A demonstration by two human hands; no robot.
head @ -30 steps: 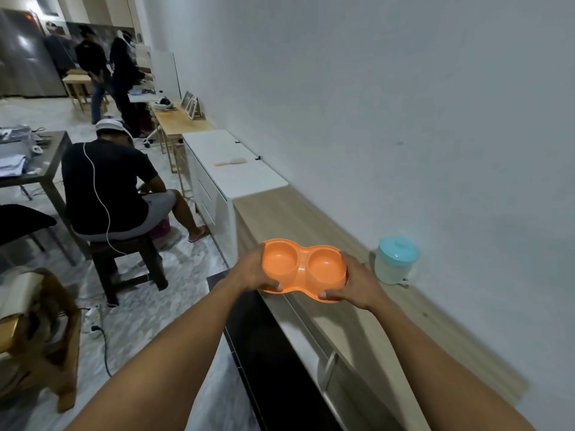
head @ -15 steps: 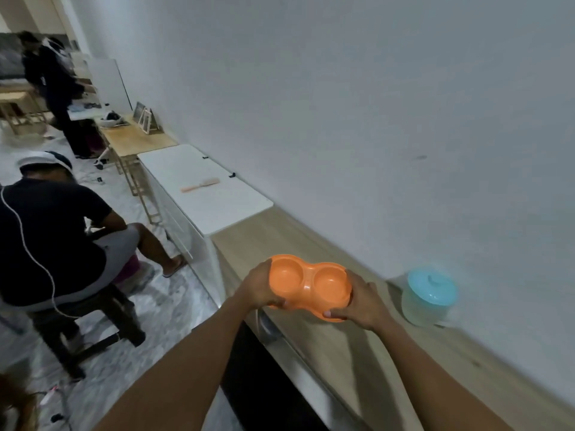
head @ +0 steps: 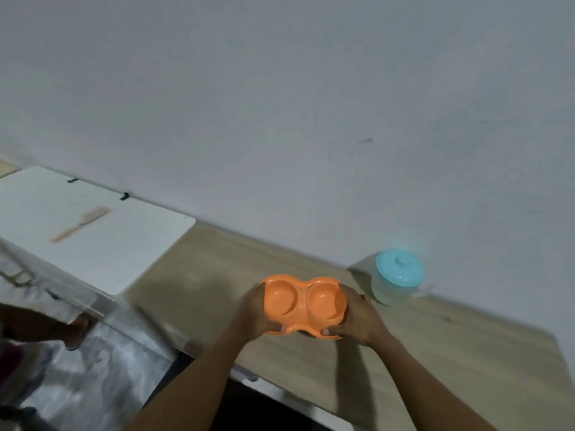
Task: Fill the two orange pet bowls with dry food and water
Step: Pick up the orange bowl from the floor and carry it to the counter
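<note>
Holding the empty bowls over the desk, left hand and right hand fingers curled round the ends. Swing right setting down and they'd probably clip the jar nearby.

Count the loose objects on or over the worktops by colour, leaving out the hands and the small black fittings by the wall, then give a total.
Orange: 1, the double bowl
Turquoise: 1, the lidded tub
Pale wood colour: 1, the spatula
Total: 3
</note>
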